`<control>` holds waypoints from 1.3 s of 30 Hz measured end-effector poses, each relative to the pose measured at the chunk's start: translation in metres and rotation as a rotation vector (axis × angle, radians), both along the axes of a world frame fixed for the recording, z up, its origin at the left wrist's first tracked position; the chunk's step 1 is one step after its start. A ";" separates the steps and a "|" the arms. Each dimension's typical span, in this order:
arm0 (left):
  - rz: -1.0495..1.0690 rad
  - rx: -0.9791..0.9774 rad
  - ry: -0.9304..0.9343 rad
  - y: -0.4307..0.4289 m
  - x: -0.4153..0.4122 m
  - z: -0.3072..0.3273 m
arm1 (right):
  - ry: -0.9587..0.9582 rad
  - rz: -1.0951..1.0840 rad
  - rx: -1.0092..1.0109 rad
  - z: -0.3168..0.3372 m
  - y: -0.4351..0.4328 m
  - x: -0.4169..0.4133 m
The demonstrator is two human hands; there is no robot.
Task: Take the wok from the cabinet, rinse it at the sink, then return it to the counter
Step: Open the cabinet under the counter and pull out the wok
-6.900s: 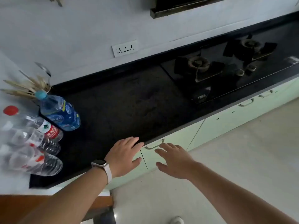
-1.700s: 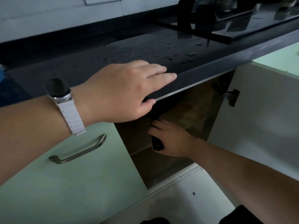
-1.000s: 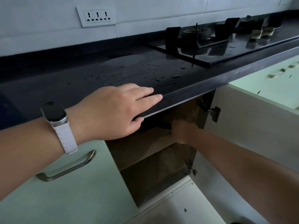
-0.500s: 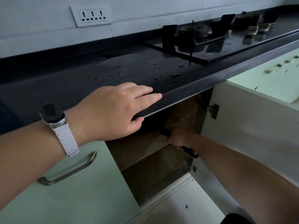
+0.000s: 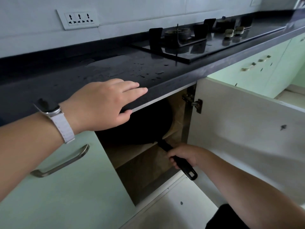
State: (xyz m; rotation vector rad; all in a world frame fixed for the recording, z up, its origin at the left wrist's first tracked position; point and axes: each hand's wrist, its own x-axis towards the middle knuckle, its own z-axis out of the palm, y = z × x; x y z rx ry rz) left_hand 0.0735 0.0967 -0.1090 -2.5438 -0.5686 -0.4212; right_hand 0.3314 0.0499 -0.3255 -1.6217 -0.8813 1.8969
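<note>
A black wok (image 5: 145,126) lies on the upper shelf of the open cabinet (image 5: 148,176), its bowl mostly under the counter's overhang. Its long black handle sticks out toward me, and my right hand (image 5: 184,156) is closed around that handle in the cabinet opening. My left hand (image 5: 105,104), with a white-strapped watch on the wrist, rests flat on the front edge of the dark counter (image 5: 115,71), fingers spread, thumb under the edge. The sink is out of view.
The open cabinet door (image 5: 239,129) stands to the right of my right arm. A closed pale green door with a metal handle (image 5: 61,162) is on the left. A gas hob (image 5: 198,40) sits on the counter at the back right. Water drops dot the counter.
My right hand has drawn the wok's handle outward, so the black bowl now shows at the cabinet opening. My left hand has stayed on the counter edge.
</note>
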 end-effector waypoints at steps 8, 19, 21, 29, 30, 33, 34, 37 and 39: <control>0.009 0.004 0.031 -0.001 0.000 0.002 | 0.378 -0.130 -0.025 -0.031 -0.004 -0.005; 0.013 -0.014 0.036 0.000 0.001 0.002 | 0.407 -0.088 -0.073 -0.022 0.024 -0.005; 0.012 -0.019 0.037 0.000 0.001 0.001 | 0.370 -0.074 -0.081 -0.020 0.027 -0.006; 0.004 -0.013 0.017 0.000 0.001 0.002 | 0.479 -0.162 -0.075 -0.041 0.028 -0.015; 0.005 -0.013 0.015 0.000 0.001 0.002 | 0.452 -0.169 -0.064 -0.042 0.027 -0.017; 0.012 -0.029 0.011 0.000 0.001 0.002 | 0.367 -0.186 -0.026 -0.046 0.022 -0.023; 0.011 -0.029 0.007 -0.001 0.001 0.002 | 0.356 -0.190 -0.015 -0.049 0.020 -0.024; 0.011 -0.031 0.007 -0.001 0.002 0.003 | 0.366 -0.213 -0.005 -0.055 0.016 -0.027; 0.013 -0.032 0.011 0.000 0.002 0.002 | 0.388 -0.227 -0.004 -0.056 0.012 -0.029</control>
